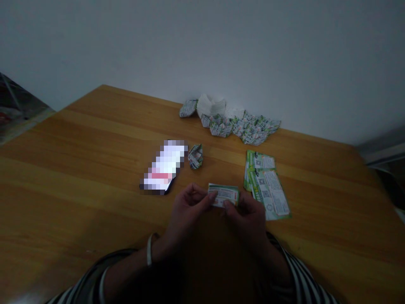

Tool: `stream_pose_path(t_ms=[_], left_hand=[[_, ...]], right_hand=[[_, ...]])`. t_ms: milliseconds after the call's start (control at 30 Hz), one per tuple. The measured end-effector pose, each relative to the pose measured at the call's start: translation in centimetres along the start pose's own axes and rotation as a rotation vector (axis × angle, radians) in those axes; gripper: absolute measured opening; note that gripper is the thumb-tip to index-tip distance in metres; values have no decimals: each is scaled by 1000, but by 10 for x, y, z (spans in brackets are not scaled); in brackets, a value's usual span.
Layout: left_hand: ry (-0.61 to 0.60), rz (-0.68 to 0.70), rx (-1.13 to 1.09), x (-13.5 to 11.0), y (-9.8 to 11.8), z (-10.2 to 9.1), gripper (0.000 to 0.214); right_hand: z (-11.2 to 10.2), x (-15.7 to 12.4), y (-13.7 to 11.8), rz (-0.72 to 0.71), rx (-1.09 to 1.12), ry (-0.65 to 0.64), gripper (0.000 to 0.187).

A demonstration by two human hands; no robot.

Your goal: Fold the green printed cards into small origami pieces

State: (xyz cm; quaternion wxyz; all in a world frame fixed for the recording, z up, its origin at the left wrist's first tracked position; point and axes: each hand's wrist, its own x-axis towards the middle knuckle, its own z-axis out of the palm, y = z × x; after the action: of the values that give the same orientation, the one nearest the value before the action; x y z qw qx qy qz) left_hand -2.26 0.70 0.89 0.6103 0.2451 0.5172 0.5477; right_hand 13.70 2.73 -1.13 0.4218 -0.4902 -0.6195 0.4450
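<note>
Both my hands hold one small folded paper slip (224, 195), green-edged with print, just above the wooden table (79, 169). My left hand (186, 213) pinches its left end with thumb and fingers. My right hand (248, 215) pinches its lower right edge. A bracelet sits on my left wrist. One small folded paper piece (195, 156) stands on the table beyond my hands.
A stack of flat green printed leaflets (267, 183) lies right of my hands. A phone with a lit, blurred screen (164, 167) lies to the left. A pile of several folded paper pieces and white tissue (230, 120) sits by the wall.
</note>
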Motion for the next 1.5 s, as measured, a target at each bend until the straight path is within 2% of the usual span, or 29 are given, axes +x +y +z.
stream_pose_path(t_ms=[67,167,333,533,833,967,1067,1100,1133,1167,1200,1267,1300,1367,1500], left_hand=[[-22,-15,-44,-1,1,1,34],[-46,-16,-11,-1,2,0,49],[-43,4,124,0,2,-1,30],[-31,37,176,0,2,-1,26],[-48,49,206,0,-1,-3,26],[-24,107,291,0,4,-4,22],[-72,153,416,-1,8,-6,22],[-116,166,468,-1,9,-6,24],[-171,180,520,-1,8,-7,26],[-231,192,571,-1,7,-7,27],[-291,197,612,-1,6,-8,29],[-376,194,648,-1,4,-8,28],[-389,187,650,0,3,-8,28],[-368,164,628,2,2,-7,26],[-304,13,483,7,5,-5,29]], right_hand=[[0,0,-1,11,11,22,21],[1,0,-1,25,28,33,24],[6,-5,2,41,124,-3,23],[11,-8,1,84,243,18,20],[10,-9,5,65,77,33,30],[6,-4,3,58,78,-1,20],[-8,9,-4,-55,17,50,12],[-13,14,-7,-108,-62,19,17],[-19,19,-10,-156,-183,-69,19],[-24,24,-13,-192,-295,-212,13],[-28,27,-15,-223,-384,-354,15],[-32,29,-16,-262,-474,-555,34],[-33,29,-15,-275,-477,-609,40],[-31,27,-12,-287,-452,-622,45],[-24,23,-5,-272,-439,-411,45]])
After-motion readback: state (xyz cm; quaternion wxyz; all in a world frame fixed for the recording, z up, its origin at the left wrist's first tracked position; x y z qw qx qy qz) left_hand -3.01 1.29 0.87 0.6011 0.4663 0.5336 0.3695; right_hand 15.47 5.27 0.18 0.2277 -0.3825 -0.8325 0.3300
